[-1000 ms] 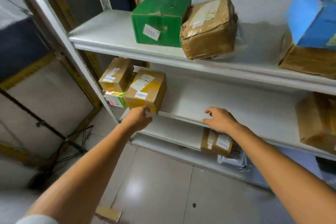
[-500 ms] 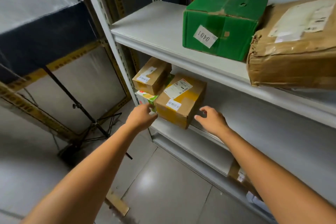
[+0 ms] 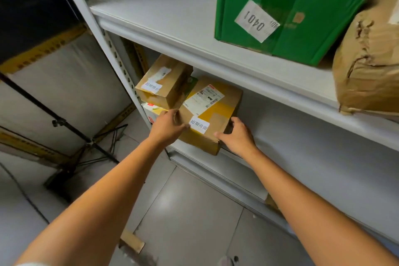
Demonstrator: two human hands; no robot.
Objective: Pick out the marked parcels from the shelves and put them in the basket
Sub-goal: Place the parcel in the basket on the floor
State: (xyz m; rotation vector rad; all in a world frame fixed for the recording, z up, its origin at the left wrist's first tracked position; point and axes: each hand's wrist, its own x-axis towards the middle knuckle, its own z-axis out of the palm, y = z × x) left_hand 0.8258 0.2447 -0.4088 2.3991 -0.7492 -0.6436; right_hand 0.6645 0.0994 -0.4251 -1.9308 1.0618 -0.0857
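Note:
A brown parcel with yellow tape (image 3: 212, 112) sits at the left end of the middle shelf (image 3: 302, 147), bearing a shipping label and a small white marked sticker. My left hand (image 3: 167, 125) grips its left front corner. My right hand (image 3: 236, 136) curls round its right front corner. Behind it a smaller brown parcel (image 3: 164, 81) with a similar white sticker lies on top of a green and white box (image 3: 151, 110). No basket is in view.
On the upper shelf (image 3: 172, 15) stand a green box labelled 0401 (image 3: 287, 8) and a crumpled brown parcel (image 3: 369, 58). A white shelf upright (image 3: 103, 36) rises at the left. A black tripod stand (image 3: 71, 131) stands on the grey tiled floor (image 3: 187, 218).
I have come closer to the shelf. Both hands moved in from the shelf edge and took hold of the yellow-taped parcel's front corners.

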